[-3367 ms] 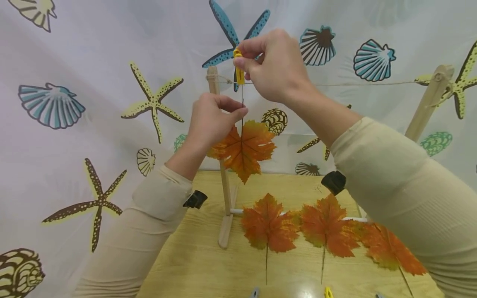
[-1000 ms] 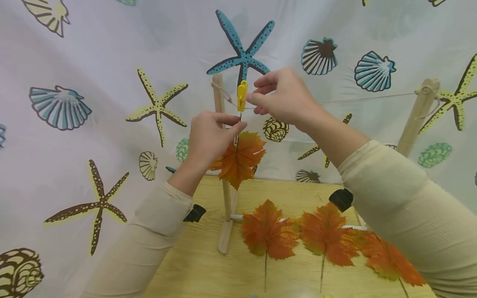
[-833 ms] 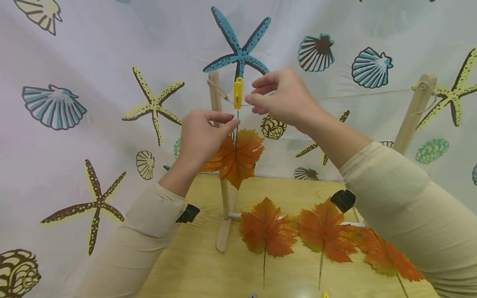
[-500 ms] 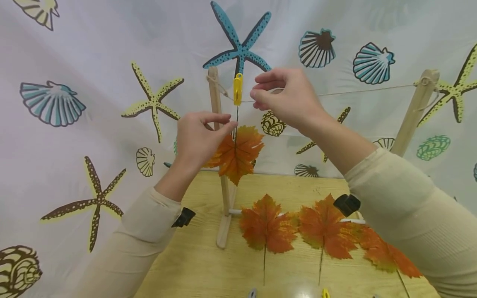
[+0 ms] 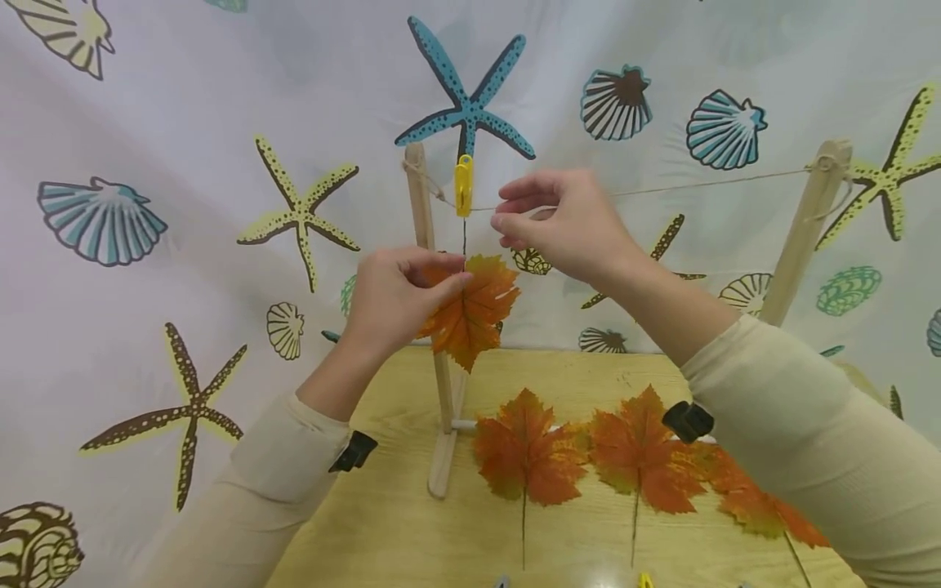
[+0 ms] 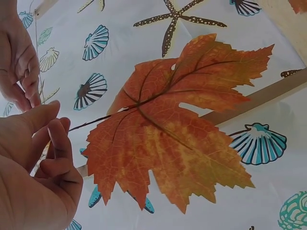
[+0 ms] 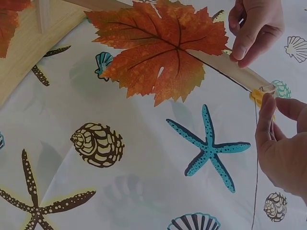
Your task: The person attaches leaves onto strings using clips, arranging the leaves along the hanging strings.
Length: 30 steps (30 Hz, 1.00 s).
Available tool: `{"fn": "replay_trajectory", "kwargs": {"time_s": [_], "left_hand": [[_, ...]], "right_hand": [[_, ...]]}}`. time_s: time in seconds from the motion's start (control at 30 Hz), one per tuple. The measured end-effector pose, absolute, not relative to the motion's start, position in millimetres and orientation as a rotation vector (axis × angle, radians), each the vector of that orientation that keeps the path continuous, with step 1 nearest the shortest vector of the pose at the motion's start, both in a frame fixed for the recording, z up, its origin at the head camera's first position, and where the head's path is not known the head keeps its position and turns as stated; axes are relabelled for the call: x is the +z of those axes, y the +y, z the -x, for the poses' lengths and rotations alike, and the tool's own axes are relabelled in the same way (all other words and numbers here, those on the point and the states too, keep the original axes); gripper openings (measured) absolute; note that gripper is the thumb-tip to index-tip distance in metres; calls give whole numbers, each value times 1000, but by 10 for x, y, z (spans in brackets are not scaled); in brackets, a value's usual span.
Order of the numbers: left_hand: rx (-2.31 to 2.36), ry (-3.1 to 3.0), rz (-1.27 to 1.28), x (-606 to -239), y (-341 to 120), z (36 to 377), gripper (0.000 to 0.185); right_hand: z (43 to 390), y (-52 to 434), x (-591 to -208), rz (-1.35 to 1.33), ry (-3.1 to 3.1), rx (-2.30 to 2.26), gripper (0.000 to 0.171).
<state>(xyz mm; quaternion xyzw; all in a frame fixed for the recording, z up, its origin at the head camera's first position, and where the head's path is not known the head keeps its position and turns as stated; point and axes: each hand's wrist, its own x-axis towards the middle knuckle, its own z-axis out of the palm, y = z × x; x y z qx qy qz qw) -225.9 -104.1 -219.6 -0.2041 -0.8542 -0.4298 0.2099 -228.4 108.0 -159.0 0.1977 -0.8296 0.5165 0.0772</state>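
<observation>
- My left hand [image 5: 393, 294]: thumb and forefinger slightly apart, other fingers loosely bent, positioned at the stem [image 5: 465, 234] of an orange maple leaf [image 5: 478, 302]. I cannot tell whether they touch the stem.
- My right hand [image 5: 577, 216]: fingers loosely bent, thumb and forefinger parted, holding nothing; located just beside the yellow clothespin [image 5: 464, 188].
- Maple leaf: hanging tip down, its stem running up to the clothespin's lower end.
- Clothespin: upright on the twine [image 5: 706, 184], near the left wooden post [image 5: 419, 192].
- Twine: tied to both that post and the right wooden post [image 5: 804, 237].
- Worktop [image 5: 382, 523]: a row of three leaves lies below, namely the left leaf [image 5: 525, 453], the middle leaf [image 5: 643, 453] and the right leaf [image 5: 757, 498], the last partly hidden by my right sleeve [image 5: 801, 433].
- Backdrop: white cloth [image 5: 191, 90] printed with shells and starfish.
</observation>
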Motion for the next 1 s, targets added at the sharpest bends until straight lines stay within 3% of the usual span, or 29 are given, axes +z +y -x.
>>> {"fn": "replay_trajectory", "kwargs": {"time_s": [0.47, 1.0], "left_hand": [[-1195, -2513, 731, -2351, -1137, 2303, 22], [-1234, -2565, 743, -2471, -1157, 2296, 28]], "right_hand": [[2212, 1083, -1794, -660, -2518, 1451, 30], [2145, 1046, -1892, -675, -2593, 1455, 33]]}}
